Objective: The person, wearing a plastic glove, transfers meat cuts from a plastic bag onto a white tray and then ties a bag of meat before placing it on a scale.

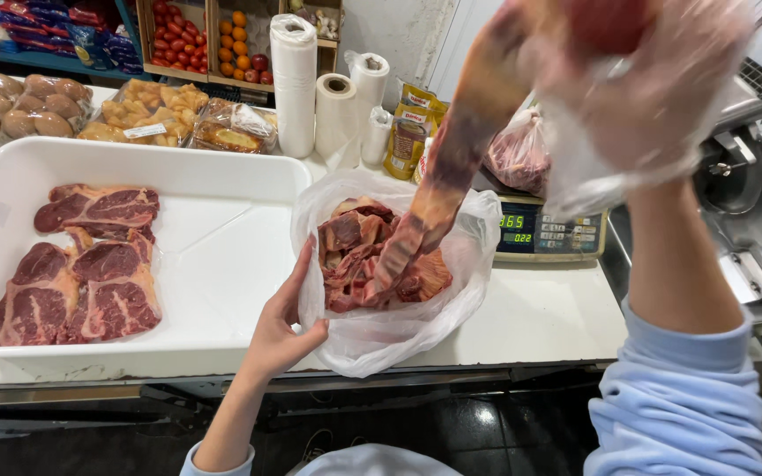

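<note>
My left hand point(280, 322) grips the near rim of a clear plastic bag point(372, 339) that stands open on the white counter and holds several chunks of raw red meat point(354, 256). My right hand point(637, 79), raised high and wrapped in a thin plastic glove, holds the top end of a long strip of raw meat point(451, 167). The strip hangs down at a slant, and its lower end reaches into the bag's mouth, touching the chunks.
A large white tray point(222, 264) on the left holds several raw steaks point(81, 273). A digital scale point(544, 234) with a bag of meat point(518, 154) on it stands behind. Rolls of plastic bags point(295, 84), packaged bread and produce shelves line the back. Steel equipment stands right.
</note>
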